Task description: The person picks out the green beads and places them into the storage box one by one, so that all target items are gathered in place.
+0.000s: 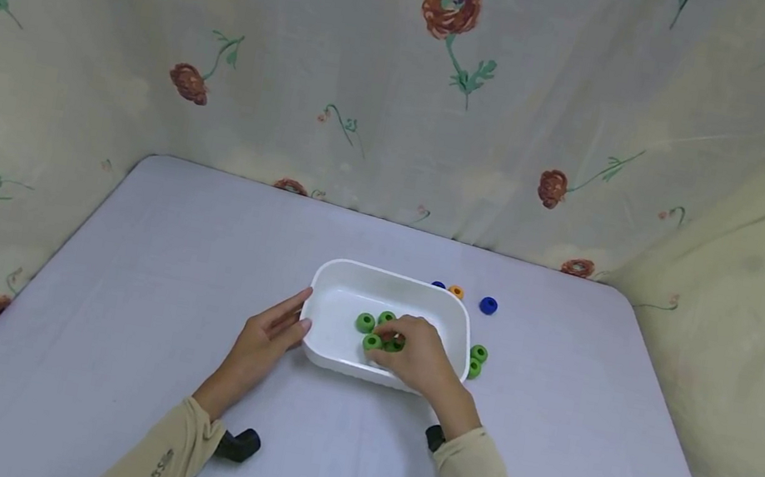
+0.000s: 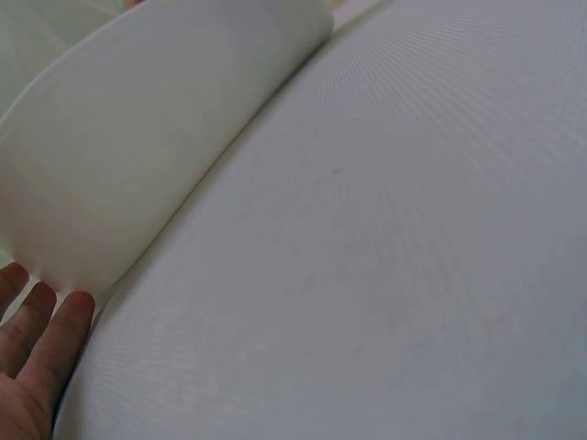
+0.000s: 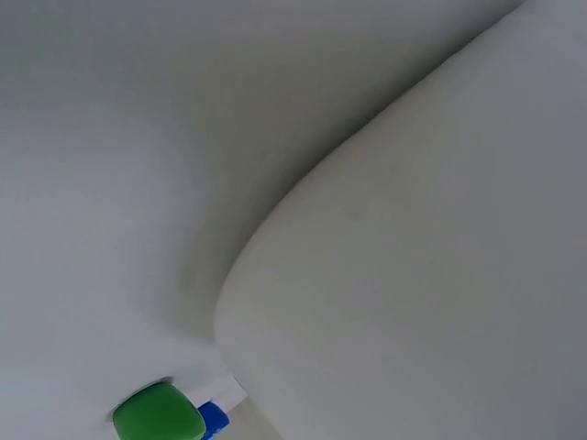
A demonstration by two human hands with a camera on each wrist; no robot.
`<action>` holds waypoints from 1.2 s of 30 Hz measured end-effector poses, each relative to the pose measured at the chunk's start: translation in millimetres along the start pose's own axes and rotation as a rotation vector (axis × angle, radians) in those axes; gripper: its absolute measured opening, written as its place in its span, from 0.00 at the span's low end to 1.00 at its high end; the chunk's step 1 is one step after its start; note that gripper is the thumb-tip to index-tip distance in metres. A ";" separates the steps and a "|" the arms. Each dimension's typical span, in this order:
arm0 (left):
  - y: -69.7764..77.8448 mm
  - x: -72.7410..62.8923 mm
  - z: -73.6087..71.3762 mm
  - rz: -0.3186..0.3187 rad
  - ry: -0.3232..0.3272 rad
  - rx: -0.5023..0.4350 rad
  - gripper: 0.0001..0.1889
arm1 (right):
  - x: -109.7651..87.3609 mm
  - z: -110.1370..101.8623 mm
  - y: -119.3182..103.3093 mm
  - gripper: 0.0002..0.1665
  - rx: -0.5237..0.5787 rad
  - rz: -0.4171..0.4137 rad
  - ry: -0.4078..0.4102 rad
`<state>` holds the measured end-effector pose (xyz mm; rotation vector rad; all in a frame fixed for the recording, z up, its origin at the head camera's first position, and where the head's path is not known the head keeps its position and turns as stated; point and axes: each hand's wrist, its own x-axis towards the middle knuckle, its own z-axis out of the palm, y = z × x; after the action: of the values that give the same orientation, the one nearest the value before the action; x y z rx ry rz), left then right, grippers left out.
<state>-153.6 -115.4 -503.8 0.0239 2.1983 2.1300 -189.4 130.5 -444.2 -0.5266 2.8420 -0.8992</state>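
Observation:
A white rectangular tray [image 1: 331,361] sits on the table with several green beads [image 1: 365,322] inside it. My left hand [image 1: 262,341] is at the tray's left end, its straight fingers touching the outer wall; in the left wrist view the fingertips [image 2: 78,304] press against that wall. Inside the tray, my right hand [image 1: 418,356] reaches down, thumb and index finger pinching a green bead [image 1: 373,342]. Another green bead lies beneath the fingers, partly hidden. The right wrist view shows mostly the tray's wall [image 3: 385,275], and the right fingers are out of that view.
Two green beads [image 1: 478,353] lie just outside the tray's right end. Beyond the far rim are an orange bead [image 1: 456,291], a blue bead [image 1: 488,305] and another blue one partly hidden by the rim. Flowered cloth [image 1: 378,86] hangs around the table [image 1: 216,236].

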 end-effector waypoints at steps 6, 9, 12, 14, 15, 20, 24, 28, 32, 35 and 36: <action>-0.5 0.5 0.0 0.002 0.005 0.008 0.29 | 3.6 0.6 1.4 0.14 0.000 0.023 -0.015; 0.1 -0.1 0.5 -0.009 0.010 0.012 0.28 | 4.9 1.6 2.9 0.14 0.003 0.048 -0.029; 0.8 -0.6 0.7 -0.016 0.011 0.014 0.27 | 6.1 2.5 4.0 0.14 -0.012 0.070 -0.039; 1.0 -0.9 0.7 -0.011 0.008 0.014 0.28 | 6.9 2.6 4.4 0.15 -0.027 0.081 -0.046; 1.2 -1.0 0.7 -0.008 0.007 0.013 0.28 | 7.5 2.7 4.4 0.15 -0.036 0.086 -0.049; 0.8 -0.7 0.3 -0.002 0.000 -0.001 0.28 | 9.4 1.4 3.5 0.16 -0.062 0.102 -0.057; 1.0 -0.1 0.3 -0.006 -0.011 -0.020 0.28 | 9.2 -0.2 2.2 0.16 -0.078 0.114 -0.051; 1.8 -0.5 0.6 -0.009 -0.015 -0.025 0.28 | 9.4 -0.3 2.8 0.16 -0.074 0.126 -0.052; 2.5 -1.6 1.1 -0.006 -0.014 -0.018 0.29 | 9.6 0.5 4.3 0.17 -0.068 0.132 -0.054; 2.4 -1.4 1.1 -0.006 -0.009 -0.018 0.29 | 9.8 0.5 5.4 0.18 -0.073 0.132 -0.052; 2.1 -1.0 1.1 -0.004 -0.009 -0.020 0.29 | 9.7 0.2 5.6 0.18 -0.073 0.131 -0.049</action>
<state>-152.6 -114.3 -501.7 0.0282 2.1705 2.1450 -200.0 131.1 -447.7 -0.3603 2.8349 -0.7520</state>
